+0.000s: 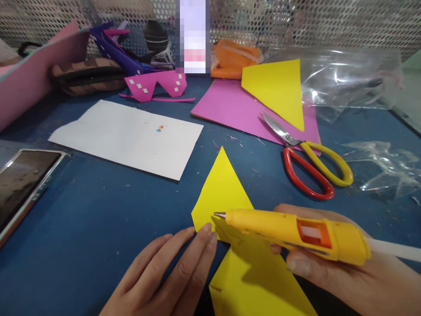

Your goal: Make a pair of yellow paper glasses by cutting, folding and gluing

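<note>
1. Head view, the only one: the right hand (345, 272) has its fingers clenched round a yellow glue gun (296, 235), with the thumb along its near side. The gun lies almost level and its nozzle points left.
2. A white glue stick (394, 249) juts from the back of the gun toward the right edge.
3. The folded yellow paper (223, 188) lies on the blue desk (98, 210), low in the middle, with its sharp point away from the person. The nozzle tip sits over the paper's left part; whether it touches cannot be told.
4. The left hand (171, 272) is flat, its fingers released and stretched out, grasping nothing. Two fingertips rest on the paper's left edge, just below the nozzle.
5. Beyond the gun lie scissors (309, 162) with one red and one yellow handle, their blades reaching onto a pink sheet (237, 109). A yellow triangle (279, 90) lies on that sheet.
6. A white sheet (131, 136) lies left of the paper, well apart from it. A phone (23, 184) is at the left edge, and pink paper glasses (154, 85) are at the back.
7. Clear plastic bags (348, 79) lie at the right.
</note>
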Demonstrator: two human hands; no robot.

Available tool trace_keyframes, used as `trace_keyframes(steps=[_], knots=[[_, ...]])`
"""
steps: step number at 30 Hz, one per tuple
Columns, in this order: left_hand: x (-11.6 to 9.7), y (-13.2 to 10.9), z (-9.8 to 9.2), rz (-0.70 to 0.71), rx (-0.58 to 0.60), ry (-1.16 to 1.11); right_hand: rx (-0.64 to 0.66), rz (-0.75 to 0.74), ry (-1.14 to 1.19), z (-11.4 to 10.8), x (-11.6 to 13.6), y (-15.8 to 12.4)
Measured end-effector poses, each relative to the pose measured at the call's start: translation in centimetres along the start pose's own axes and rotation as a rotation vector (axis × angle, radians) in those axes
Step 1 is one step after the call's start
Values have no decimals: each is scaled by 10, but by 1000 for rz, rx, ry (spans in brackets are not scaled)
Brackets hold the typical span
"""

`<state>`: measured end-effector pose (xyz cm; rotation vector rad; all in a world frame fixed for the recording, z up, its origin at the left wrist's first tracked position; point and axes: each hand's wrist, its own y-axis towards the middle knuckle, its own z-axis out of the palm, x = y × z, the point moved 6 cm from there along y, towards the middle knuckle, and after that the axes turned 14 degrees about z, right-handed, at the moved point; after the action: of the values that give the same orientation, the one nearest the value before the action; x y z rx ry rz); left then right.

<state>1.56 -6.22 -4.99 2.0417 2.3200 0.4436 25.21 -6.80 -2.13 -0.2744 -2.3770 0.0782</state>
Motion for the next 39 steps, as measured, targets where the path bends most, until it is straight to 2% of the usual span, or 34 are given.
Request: trace_keyframes(steps=[3, 8, 12, 21, 26, 39], knots=[[0, 4, 0, -15, 13, -14, 237, 44, 174, 12, -4, 2], [1, 14, -6, -55, 31, 13, 322, 114, 282, 16, -5, 4], [0, 18, -11, -89, 47, -41, 259, 176, 319, 13, -6, 6], [1, 23, -22, -167, 26, -87, 306, 200, 453, 11, -10, 12], [-1, 20, -21, -184, 73, -102, 290, 210, 535, 10, -7, 17], [-3, 22, -20, -215, 134, -140, 293, 144, 568, 9, 0, 17]])
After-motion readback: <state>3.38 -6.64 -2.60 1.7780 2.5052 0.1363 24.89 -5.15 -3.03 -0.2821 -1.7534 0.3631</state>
